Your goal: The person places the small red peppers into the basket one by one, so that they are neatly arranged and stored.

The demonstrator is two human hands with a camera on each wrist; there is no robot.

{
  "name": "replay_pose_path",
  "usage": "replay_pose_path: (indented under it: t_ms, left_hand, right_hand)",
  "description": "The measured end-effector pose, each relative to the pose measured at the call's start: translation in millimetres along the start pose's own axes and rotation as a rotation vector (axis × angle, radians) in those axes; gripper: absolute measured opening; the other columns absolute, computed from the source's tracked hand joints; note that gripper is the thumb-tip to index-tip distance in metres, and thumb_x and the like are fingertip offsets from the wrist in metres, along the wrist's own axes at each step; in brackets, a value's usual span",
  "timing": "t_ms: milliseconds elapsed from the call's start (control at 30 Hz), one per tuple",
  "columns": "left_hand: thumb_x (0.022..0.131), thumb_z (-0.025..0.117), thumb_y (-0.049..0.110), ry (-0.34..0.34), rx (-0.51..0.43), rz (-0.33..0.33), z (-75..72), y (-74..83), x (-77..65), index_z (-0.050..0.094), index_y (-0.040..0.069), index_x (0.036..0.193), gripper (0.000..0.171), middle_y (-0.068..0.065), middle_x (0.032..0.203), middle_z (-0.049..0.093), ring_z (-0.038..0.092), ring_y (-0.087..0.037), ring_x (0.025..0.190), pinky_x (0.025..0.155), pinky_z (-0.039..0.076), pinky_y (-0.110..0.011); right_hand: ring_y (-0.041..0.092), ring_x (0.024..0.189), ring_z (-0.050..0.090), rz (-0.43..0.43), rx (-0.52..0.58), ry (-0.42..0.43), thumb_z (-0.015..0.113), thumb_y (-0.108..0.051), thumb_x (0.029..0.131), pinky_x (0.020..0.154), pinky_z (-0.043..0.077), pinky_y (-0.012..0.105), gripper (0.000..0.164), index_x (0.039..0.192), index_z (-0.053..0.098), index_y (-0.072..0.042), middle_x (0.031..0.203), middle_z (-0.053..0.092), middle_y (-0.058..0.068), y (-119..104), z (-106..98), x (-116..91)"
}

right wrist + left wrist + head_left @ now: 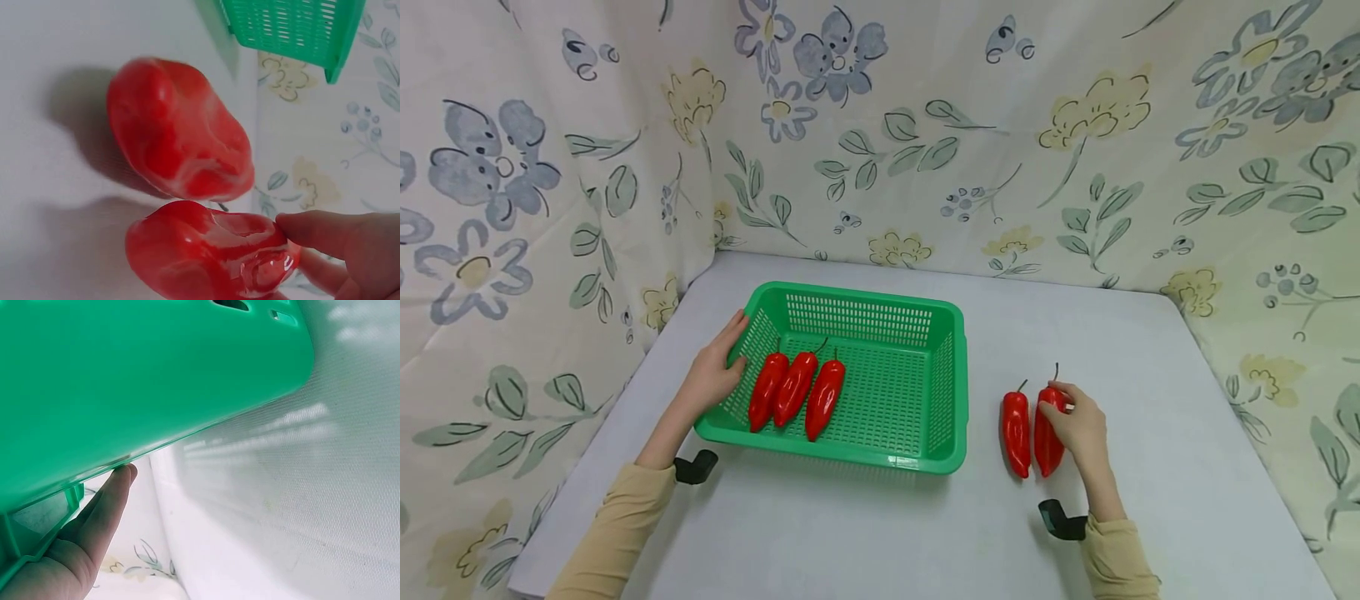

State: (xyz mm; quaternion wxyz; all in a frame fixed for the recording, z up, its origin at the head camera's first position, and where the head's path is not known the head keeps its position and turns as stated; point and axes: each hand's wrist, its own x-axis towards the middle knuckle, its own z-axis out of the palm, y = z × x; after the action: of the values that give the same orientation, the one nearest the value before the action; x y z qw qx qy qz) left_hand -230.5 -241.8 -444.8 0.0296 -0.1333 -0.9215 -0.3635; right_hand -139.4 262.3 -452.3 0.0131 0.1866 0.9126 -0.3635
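A green plastic basket (880,461) stands on the white table, with three red peppers (825,400) side by side in its left part. My left hand (715,371) holds the basket's left rim, thumb over the inner side; in the left wrist view its fingers (109,509) meet the rim edge. To the right of the basket are two more red peppers, stems pointing away. My right hand (1078,421) pinches the right one (1047,450) near its stem end, between thumb and fingers. The other pepper (1017,433) lies just left of it, untouched.
The white table (880,533) reaches back to a flower-printed cloth (910,150), which also hangs along the left and right sides. A black wrist mount (696,467) sticks out from the left wrist, another (1062,521) from the right.
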Motion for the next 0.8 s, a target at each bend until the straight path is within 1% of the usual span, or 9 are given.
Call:
replay_pose_path:
  t_ms: [267, 533, 800]
  left_hand:
    - [0.088, 0.048, -0.005, 0.006, 0.006, 0.002, 0.2, -0.3, -0.1, 0.026, -0.001, 0.148, 0.063, -0.016, 0.158, 0.018, 0.022, -0.042, 0.142, 0.112, 0.024, -0.060]
    - [0.088, 0.048, -0.005, 0.005, 0.007, -0.004, -0.3, 0.2, -0.1, 0.026, 0.000, 0.148, 0.064, -0.017, 0.158, 0.018, 0.021, -0.041, 0.142, 0.113, 0.023, -0.059]
    - [0.088, 0.048, -0.007, 0.000, 0.002, -0.002, -0.1, -0.2, 0.2, 0.026, 0.000, 0.148, 0.064, -0.017, 0.158, 0.018, 0.021, -0.041, 0.142, 0.113, 0.023, -0.059]
  right_hand:
    - [0.050, 0.113, 0.050, 0.008, 0.054, 0.054, 0.053, -0.017, 0.094, 0.084, 0.054, 0.055, 0.049, 0.139, 0.043, -0.002, 0.135, 0.044, 0.032, -10.3, -12.9, -7.8]
    - [0.047, 0.114, 0.050, -0.022, 0.111, 0.110, 0.055, -0.018, 0.093, 0.084, 0.053, 0.056, 0.051, 0.140, 0.043, -0.004, 0.136, 0.045, 0.029, -22.7, -23.8, -15.8]
    - [0.045, 0.114, 0.050, -0.046, 0.164, 0.159, 0.055, -0.021, 0.094, 0.082, 0.054, 0.056, 0.049, 0.140, 0.045, -0.007, 0.133, 0.048, 0.027, -35.7, -33.4, -27.3]
